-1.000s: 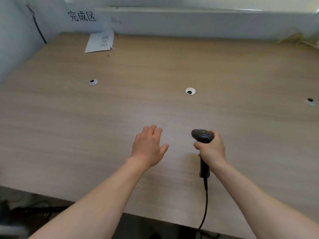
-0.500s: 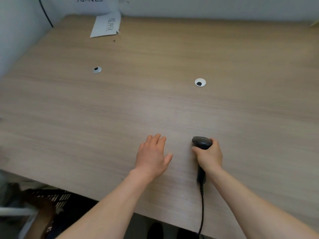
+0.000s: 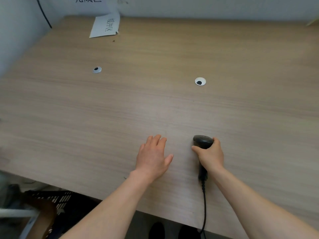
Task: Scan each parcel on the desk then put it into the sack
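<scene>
My right hand (image 3: 210,156) grips a black barcode scanner (image 3: 202,141) low over the wooden desk (image 3: 155,104), its head pointing away from me and its cable (image 3: 204,209) running off the near edge. My left hand (image 3: 152,157) lies flat beside it, to the left, fingers straight, palm down over the desk, holding nothing. No parcel shows on the desk and no sack is visible.
A white paper label (image 3: 105,25) with printed characters lies at the far left of the desk, another sign (image 3: 88,0) on the wall above it. Two round cable grommets (image 3: 200,81) (image 3: 96,70) sit in the desk. A black perforated crate (image 3: 55,199) stands below the left front edge.
The camera has tilted down and slightly right, so the desk's near edge and the crate show more. Both hands keep their pose, the right still gripping the scanner.
</scene>
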Motion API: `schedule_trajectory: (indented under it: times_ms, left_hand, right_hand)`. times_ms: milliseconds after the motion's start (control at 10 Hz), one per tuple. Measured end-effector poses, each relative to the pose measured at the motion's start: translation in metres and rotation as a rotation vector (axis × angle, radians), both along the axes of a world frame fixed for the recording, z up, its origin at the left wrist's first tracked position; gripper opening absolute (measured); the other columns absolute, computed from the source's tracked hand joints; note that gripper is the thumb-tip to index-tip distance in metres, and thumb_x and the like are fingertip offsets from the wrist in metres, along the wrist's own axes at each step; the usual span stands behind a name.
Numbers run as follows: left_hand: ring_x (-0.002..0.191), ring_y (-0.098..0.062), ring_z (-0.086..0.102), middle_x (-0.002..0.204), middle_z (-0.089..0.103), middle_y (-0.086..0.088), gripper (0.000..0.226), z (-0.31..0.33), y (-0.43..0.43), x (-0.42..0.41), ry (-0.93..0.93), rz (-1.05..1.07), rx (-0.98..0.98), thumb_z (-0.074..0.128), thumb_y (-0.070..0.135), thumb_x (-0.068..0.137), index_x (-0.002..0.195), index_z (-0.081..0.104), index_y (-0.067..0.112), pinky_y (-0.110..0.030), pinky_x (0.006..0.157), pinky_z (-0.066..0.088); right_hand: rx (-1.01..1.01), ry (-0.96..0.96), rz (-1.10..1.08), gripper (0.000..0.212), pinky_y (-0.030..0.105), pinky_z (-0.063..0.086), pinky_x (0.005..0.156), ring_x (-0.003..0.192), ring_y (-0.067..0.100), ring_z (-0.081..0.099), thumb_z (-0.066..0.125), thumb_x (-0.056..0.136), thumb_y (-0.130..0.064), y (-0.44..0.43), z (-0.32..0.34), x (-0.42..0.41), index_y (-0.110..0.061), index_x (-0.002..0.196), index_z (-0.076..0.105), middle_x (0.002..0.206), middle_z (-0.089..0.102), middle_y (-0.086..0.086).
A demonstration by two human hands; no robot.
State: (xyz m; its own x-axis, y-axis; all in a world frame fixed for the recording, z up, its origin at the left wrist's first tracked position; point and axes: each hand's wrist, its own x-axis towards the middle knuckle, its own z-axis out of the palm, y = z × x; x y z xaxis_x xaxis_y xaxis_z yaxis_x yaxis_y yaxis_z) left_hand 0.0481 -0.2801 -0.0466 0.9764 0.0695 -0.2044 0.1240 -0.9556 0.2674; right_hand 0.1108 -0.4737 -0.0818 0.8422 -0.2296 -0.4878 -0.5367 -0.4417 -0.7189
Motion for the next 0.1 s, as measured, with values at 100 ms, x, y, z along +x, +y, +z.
schedule_trajectory:
  times_ms: [100]
  left_hand:
    - [0.147, -0.028, 0.027, 0.159, 0.035, -0.007, 0.068, 0.006, 0.0028, -0.0019, -0.023, -0.006, -0.006, 0.057, 0.05, 0.095, 0.15, 0.04, 0.015, -0.041, 0.116, 0.031]
  right_hand:
    - [0.01, -0.013, 0.009, 0.099, 0.035, 0.04, 0.104, 0.138, 0.031, 0.049, 0.085, 0.08, -0.029, -0.0005, 0.0093, -0.0073, -0.012, 0.159, 0.027, 0.153, 0.05, 0.009]
